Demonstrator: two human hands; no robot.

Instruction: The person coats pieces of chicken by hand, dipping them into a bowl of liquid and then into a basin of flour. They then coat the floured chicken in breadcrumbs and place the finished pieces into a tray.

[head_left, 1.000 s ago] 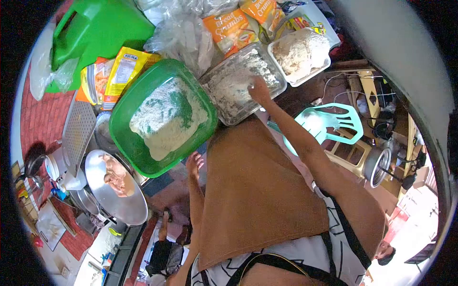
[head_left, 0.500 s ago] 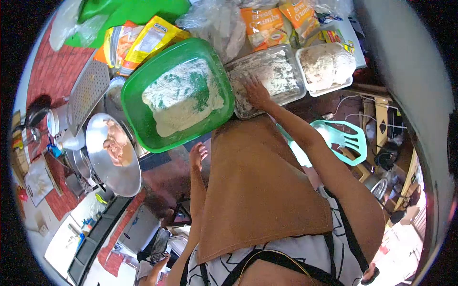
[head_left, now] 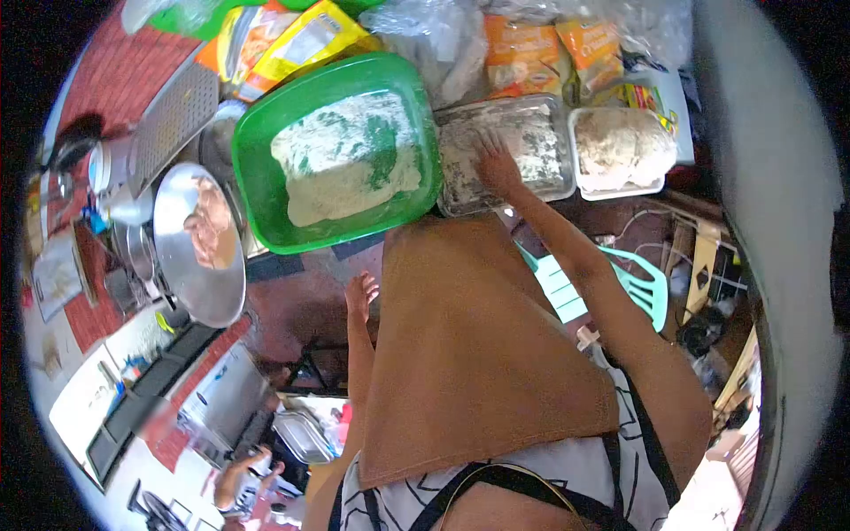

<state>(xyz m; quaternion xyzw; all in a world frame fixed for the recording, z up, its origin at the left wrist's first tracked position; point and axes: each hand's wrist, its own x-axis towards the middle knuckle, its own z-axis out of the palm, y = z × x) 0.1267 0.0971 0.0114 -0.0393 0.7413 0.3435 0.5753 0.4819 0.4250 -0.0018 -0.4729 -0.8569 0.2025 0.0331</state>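
My right hand [head_left: 498,166] lies palm down, fingers spread, on the floury contents of a clear rectangular tray [head_left: 558,190]. Flour and pale crumbs coat what is in the tray. To its left stands a big green basin [head_left: 250,181] with a spread of white flour [head_left: 354,181] in it. At the tray's right is a smaller white container [head_left: 624,188], heaped with a flour-covered mound [head_left: 624,150]. My left hand [head_left: 361,294] hangs below the basin beside my brown apron [head_left: 487,354], fingers loosely bent and apart, holding nothing.
Left of the basin, a metal bowl [head_left: 181,279] holds raw meat pieces [head_left: 210,221]. Behind are yellow packets [head_left: 305,44], orange bread crumb bags [head_left: 522,57] and clear plastic bags [head_left: 434,44]. A mint-green chair [head_left: 558,288] stands below the tray. Another person [head_left: 243,478] is at lower left.
The whole view has shifted, with the tray and white container now farther right and lower. My right hand has slid a little toward the tray's middle. My left hand still hangs empty.
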